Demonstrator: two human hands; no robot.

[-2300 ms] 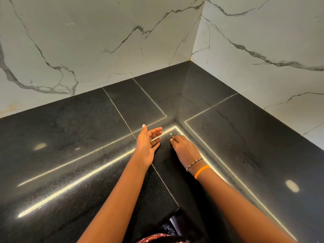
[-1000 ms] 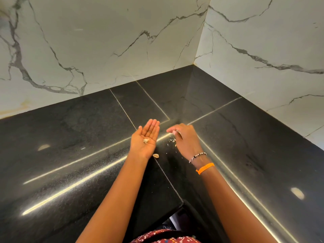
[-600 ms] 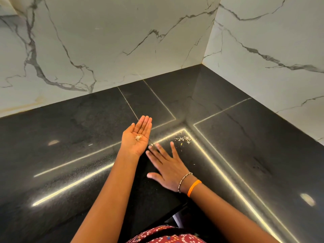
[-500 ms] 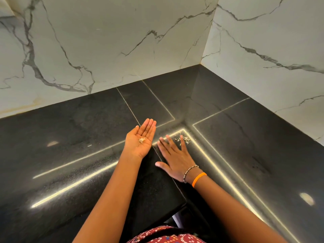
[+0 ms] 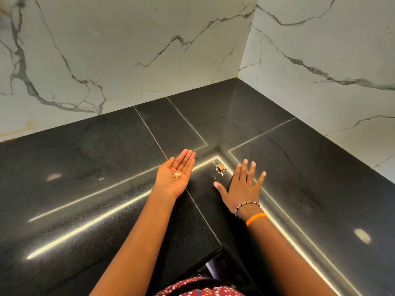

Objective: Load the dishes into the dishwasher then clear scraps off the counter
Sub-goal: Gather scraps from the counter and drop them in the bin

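A: Where are the scraps?

B: In two places. A small pale bit [image 5: 177, 175] lies in the palm of the left hand [image 5: 175, 175]. The rest, a little pile of scraps [image 5: 220, 168] with one tan piece and some pale and dark flecks, sits on the black counter [image 5: 89, 171] near its inner corner, on a bright line of reflected light.

A: How is the left hand held?

B: Palm up, fingers straight and close together, slightly cupped, with the bit lying loose in it. Nothing is pinched. It is over the counter, to the left of the pile and apart from it.

A: And the right hand [image 5: 241, 186]?

B: Palm down, fingers spread wide and straight, thumb stretched out toward the left. It grips nothing. It sits just to the right of the pile and a little nearer the person; the fingertips look close to the scraps but not on them. Whether the palm presses on the counter or hangs just above it, I cannot tell.

A: Anything else?

B: A beaded bracelet [image 5: 245, 205] and an orange band [image 5: 256, 218] on the right wrist, white marble walls [image 5: 128, 50] with grey veins behind the counter, and a strip of red patterned cloth [image 5: 198, 288] at the bottom edge.
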